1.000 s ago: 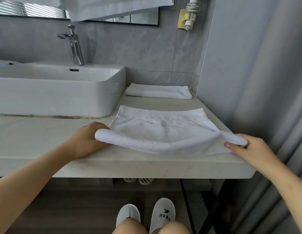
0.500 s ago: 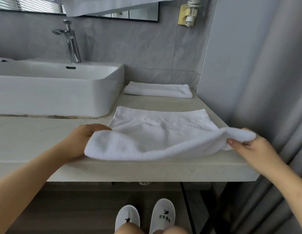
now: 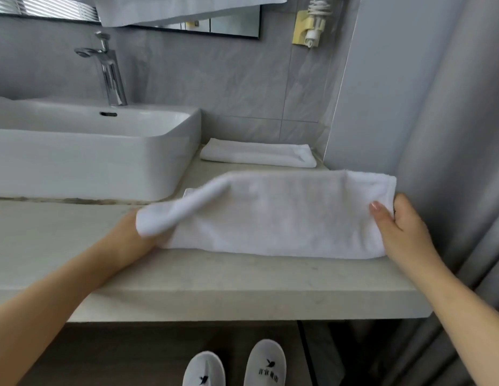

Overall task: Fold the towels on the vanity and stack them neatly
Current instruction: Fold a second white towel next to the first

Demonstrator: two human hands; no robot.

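White terry towel (image 3: 270, 215) mid-fold at centre frame, lying on the pale stone table (image 3: 215, 285), near edge lifted and doubled over toward the wall. Left hand (image 3: 125, 235), centre left, gripping the left end, fingers hidden under the cloth. Right hand (image 3: 401, 227), centre right, pinching the right end, thumb on top. Second towel (image 3: 256, 154) already folded, just behind near the wall, right of the sink (image 3: 89, 160). Judged roughly halfway: one folded, this one partly folded, stacking not yet done. Hanging cloth (image 3: 187, 6) at the top edge, perhaps outside the job. On the slippers (image 3: 266, 363) at bottom centre, a dark emblem above a row of characters, too small to read surely.
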